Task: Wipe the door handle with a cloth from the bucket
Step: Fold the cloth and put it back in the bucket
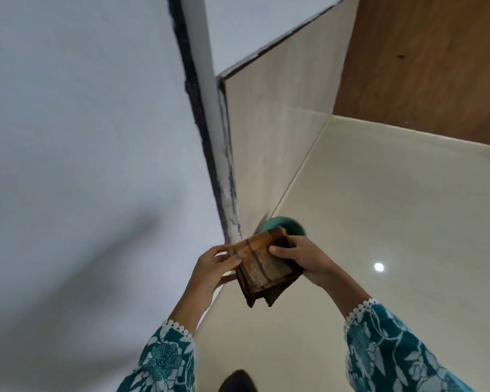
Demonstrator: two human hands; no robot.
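Note:
A folded brown and orange checked cloth point(262, 264) is held between both my hands, above the floor. My left hand point(214, 268) grips its left edge with the fingers curled over it. My right hand point(300, 257) holds its right side, thumb on top. Directly beyond the cloth, on the floor by the wall, the rim of a teal bucket point(287, 223) shows; most of it is hidden by the cloth and my right hand. No door handle is in view.
A white wall point(82, 165) fills the left side, ending in a rough dark-edged corner point(210, 131). Cream floor tiles point(379, 222) spread to the right. A brown wooden panel point(425, 60) stands at the upper right. My dark shoe point(238, 381) shows at the bottom.

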